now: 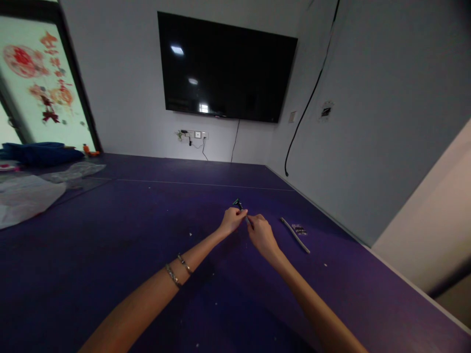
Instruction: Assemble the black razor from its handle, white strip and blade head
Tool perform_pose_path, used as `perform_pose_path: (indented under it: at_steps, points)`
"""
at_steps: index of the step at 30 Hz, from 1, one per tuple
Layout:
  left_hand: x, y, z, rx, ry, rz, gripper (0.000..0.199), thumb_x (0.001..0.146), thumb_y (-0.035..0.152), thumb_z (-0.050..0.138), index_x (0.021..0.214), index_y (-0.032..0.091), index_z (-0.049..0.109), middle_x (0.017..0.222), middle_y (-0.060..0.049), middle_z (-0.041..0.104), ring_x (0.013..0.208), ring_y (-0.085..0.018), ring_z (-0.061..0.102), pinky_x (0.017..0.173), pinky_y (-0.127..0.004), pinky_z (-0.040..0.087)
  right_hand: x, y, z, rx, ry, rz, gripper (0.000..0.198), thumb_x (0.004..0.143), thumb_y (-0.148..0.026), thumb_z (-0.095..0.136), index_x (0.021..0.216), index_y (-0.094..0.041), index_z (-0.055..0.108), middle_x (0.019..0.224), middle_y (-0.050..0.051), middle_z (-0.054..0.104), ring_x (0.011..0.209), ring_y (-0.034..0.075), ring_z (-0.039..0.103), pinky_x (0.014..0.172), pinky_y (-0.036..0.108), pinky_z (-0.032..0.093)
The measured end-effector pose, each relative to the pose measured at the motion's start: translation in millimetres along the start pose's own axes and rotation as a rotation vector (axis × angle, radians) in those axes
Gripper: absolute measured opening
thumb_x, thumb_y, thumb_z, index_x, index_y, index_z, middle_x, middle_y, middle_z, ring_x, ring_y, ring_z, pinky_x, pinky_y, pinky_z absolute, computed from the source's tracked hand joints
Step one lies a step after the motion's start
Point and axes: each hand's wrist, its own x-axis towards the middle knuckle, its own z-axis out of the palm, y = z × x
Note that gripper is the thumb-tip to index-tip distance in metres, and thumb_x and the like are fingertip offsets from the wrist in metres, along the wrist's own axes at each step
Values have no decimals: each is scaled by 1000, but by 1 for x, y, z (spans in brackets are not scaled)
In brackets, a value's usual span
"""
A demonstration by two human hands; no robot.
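Over the middle of the purple surface point(154, 274), a razor point(237, 202) is held up with its head pointing away and to the left. My left hand point(231, 219) closes on the handle just below the head. Lower on the same handle, my right hand point(260, 230) grips with its fingers curled, close beside the left one. Part of the handle is hidden by the fingers. To the right of my right hand lie a thin, slightly bent grey strip point(295, 236) and a small clear packet with dark pieces point(300, 229).
A white plastic bag point(29, 198) and dark blue cloth point(42, 153) lie at far left, near a small orange object point(88, 150). A black cable point(307, 103) hangs down the right wall. A television point(228, 68) is mounted on the back wall. Small white scraps dot the surface.
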Motion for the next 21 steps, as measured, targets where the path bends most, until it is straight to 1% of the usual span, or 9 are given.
perform_pose_path:
  at_steps: [4,6,8,10,12,15,18,21]
  points:
    - [2,-3,-6,136,-68,-28,43,81,40,39,57,12,59,43,1,46,46,-11,46,45,-21,28,0,-6,2,-21,-29,-31,25,82,-18,44,97,-16,64,87,9,63,75,16,58,69,22,41]
    - [4,-10,-14,173,-107,-48,41,80,39,41,56,12,60,42,1,45,45,-11,46,44,-21,29,-2,-5,0,-8,-34,-49,26,84,-24,44,98,-16,65,85,8,64,72,16,59,68,22,41]
    - [7,-20,-26,222,-150,-82,38,78,37,44,57,12,61,42,0,45,43,-11,46,44,-21,30,-4,2,-5,25,-25,-42,30,84,-29,43,100,-15,65,84,8,66,72,16,60,67,23,41]
    - [11,-32,-40,280,-191,-122,34,77,34,45,58,11,62,43,0,46,41,-10,46,43,-20,31,-5,15,-11,54,-21,-6,31,84,-30,43,98,-14,66,85,9,67,72,16,61,66,23,41]
    - [16,-45,-53,337,-244,-170,31,75,32,46,60,10,63,42,-1,48,38,-10,46,42,-20,33,-6,33,-17,59,-30,35,30,82,-28,44,93,-14,68,86,9,68,73,17,61,66,23,40]
    - [22,-64,-66,410,-323,-220,26,71,28,49,64,9,64,45,-4,53,37,-12,48,42,-22,36,-5,60,-26,24,-35,87,29,80,-26,44,84,-14,70,81,9,70,73,19,62,64,23,39]
    - [27,-78,-67,465,-372,-238,24,67,26,51,68,8,66,54,-9,60,40,-14,52,43,-23,39,-4,80,-32,-32,-44,129,29,79,-24,43,79,-15,71,77,9,70,70,20,63,62,24,38]
    - [29,-87,-62,502,-402,-244,24,66,25,51,70,6,67,60,-13,64,43,-16,55,43,-23,40,-5,92,-33,-70,-45,168,29,78,-23,43,80,-15,71,79,10,70,73,21,63,61,25,38]
